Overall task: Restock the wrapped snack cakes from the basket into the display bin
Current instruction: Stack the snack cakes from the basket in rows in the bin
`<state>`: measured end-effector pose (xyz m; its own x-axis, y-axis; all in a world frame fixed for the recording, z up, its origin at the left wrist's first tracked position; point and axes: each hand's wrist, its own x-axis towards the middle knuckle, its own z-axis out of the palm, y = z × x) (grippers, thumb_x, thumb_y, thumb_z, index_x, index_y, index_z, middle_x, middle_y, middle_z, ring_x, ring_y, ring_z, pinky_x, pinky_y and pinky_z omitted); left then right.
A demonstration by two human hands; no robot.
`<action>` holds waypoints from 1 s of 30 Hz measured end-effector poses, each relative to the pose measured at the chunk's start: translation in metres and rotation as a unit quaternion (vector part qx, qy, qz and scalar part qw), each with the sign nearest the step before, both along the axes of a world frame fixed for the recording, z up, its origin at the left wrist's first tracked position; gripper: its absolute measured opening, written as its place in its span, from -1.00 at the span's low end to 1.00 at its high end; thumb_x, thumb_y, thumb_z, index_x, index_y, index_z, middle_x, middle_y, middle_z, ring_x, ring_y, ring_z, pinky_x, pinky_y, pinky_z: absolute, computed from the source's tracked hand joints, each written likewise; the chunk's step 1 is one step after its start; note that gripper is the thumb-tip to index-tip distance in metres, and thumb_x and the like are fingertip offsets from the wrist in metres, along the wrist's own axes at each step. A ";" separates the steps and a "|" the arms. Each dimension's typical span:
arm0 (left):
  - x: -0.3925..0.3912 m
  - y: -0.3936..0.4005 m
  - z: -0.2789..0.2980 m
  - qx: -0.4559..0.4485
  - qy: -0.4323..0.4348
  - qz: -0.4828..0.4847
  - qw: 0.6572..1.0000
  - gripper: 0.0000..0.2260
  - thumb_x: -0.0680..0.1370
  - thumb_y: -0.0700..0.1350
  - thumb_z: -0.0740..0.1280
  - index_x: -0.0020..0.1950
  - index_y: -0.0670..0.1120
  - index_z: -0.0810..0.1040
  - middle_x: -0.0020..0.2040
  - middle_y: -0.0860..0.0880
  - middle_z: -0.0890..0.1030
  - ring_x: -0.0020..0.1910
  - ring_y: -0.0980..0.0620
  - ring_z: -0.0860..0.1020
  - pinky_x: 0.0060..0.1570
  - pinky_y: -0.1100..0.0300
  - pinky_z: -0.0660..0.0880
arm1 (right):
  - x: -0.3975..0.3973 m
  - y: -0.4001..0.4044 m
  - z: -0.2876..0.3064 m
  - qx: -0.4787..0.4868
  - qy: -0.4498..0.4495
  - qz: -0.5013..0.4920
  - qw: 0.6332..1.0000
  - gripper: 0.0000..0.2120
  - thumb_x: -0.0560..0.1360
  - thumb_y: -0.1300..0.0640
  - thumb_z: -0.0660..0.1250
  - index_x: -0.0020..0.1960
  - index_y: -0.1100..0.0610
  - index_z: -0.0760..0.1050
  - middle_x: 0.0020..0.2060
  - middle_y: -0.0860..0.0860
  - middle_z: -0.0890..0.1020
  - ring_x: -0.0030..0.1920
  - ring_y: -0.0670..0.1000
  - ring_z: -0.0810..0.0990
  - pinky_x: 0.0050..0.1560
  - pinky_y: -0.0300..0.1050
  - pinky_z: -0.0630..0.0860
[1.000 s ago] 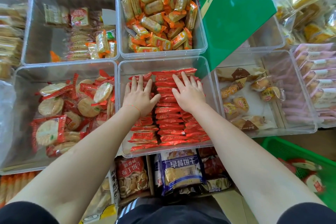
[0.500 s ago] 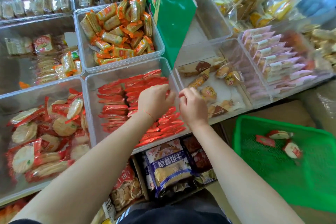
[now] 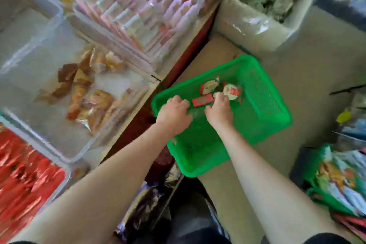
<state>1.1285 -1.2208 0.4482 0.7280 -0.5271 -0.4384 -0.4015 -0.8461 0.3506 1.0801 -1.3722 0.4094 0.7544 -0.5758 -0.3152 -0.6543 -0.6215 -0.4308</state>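
Both hands (image 3: 174, 114) in mesh basket (image 3: 263, 95) — crinkly cakes (image 3: 203, 100)

Basket (image 3: 263, 117) under my hands: green plastic, perforated mesh walls, smooth rim. Snack cakes (image 3: 210, 87) in it: glossy red-and-white film wrappers. Display bin (image 3: 65, 172) at my left: clear hard plastic, shiny, filled with crinkled red foil-like packs. Neighbouring bin (image 3: 39, 45): same transparent plastic, glare on its walls. Floor (image 3: 316, 61): matt beige, smooth.
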 end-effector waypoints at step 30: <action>0.037 -0.069 -0.050 -0.154 0.122 0.319 0.927 -0.88 0.44 -0.05 0.33 -0.23 -0.05 0.44 -0.33 0.04 0.48 -0.34 0.03 0.43 -0.31 0.12 0.32 | -0.004 -0.065 -0.058 0.564 -0.098 -0.307 0.760 -0.67 0.52 0.08 0.40 0.23 0.18 0.55 0.04 0.15 0.67 -0.03 0.08 0.66 0.00 -0.02 0.61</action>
